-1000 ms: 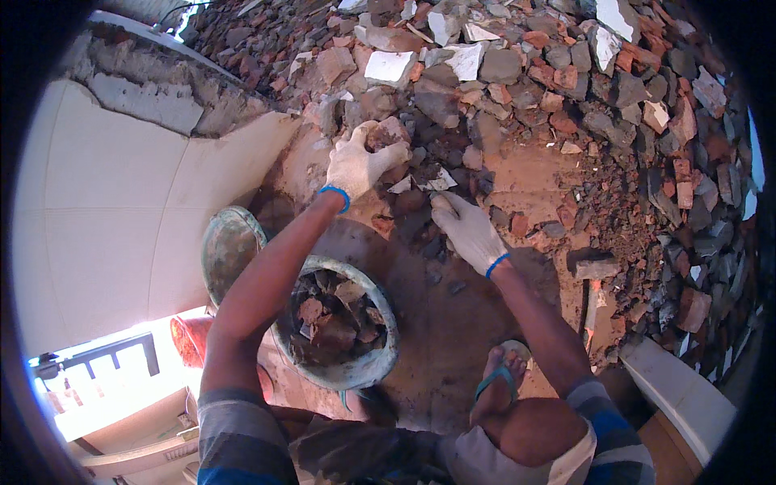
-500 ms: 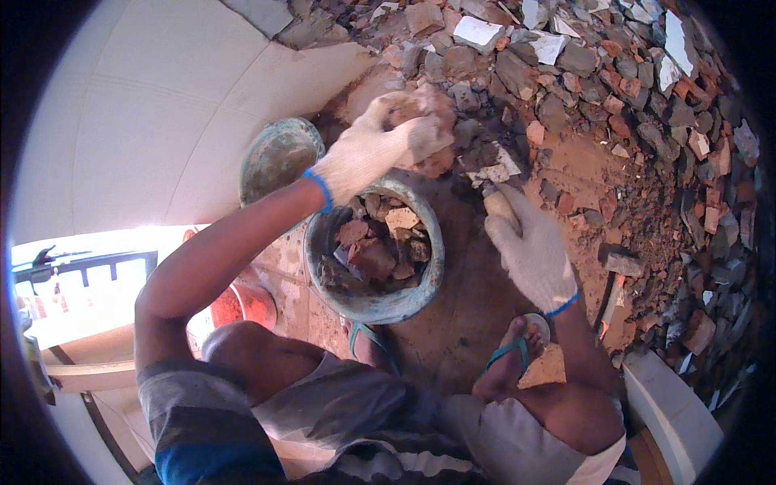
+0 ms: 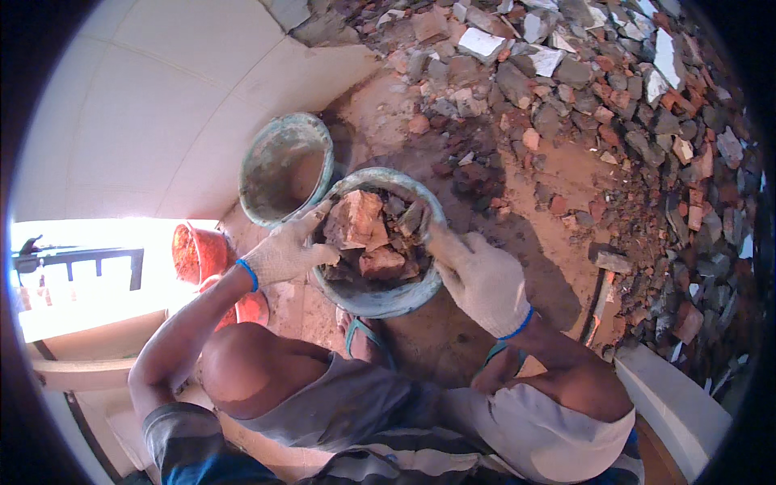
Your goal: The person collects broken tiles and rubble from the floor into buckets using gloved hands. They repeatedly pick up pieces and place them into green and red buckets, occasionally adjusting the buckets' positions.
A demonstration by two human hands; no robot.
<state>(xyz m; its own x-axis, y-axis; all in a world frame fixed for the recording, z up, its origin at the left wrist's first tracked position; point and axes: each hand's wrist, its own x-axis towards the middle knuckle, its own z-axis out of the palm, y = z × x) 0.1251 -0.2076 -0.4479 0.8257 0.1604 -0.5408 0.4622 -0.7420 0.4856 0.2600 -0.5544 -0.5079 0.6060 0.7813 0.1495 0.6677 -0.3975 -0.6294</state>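
Note:
A round, dirt-smeared, greenish-grey bucket (image 3: 376, 305) stands before me with broken masonry inside. On top lies a large orange-brown brick chunk (image 3: 364, 220), with a smaller reddish brick piece (image 3: 381, 263) near it. My left hand (image 3: 284, 249), in a cream knitted glove with a blue cuff, is at the left rim. Its thumb and fingers are spread beside the chunk, holding nothing. My right hand (image 3: 478, 275), gloved alike, reaches over the right rim. Its dirt-stained fingers are against a grey piece of rubble (image 3: 412, 218); their tips are partly hidden.
A second greenish bucket (image 3: 284, 170) stands just behind, near the pale wall (image 3: 153, 105). Orange-red buckets (image 3: 200, 252) are at the left. A big rubble heap (image 3: 647, 153) spreads along the right and back. A long-handled tool (image 3: 598, 307) lies at right; my sandalled feet flank the bucket.
Both hands have come from the rubble beyond the bucket to its rim. The large chunk my left hand held is now in the bucket, and that hand is off it.

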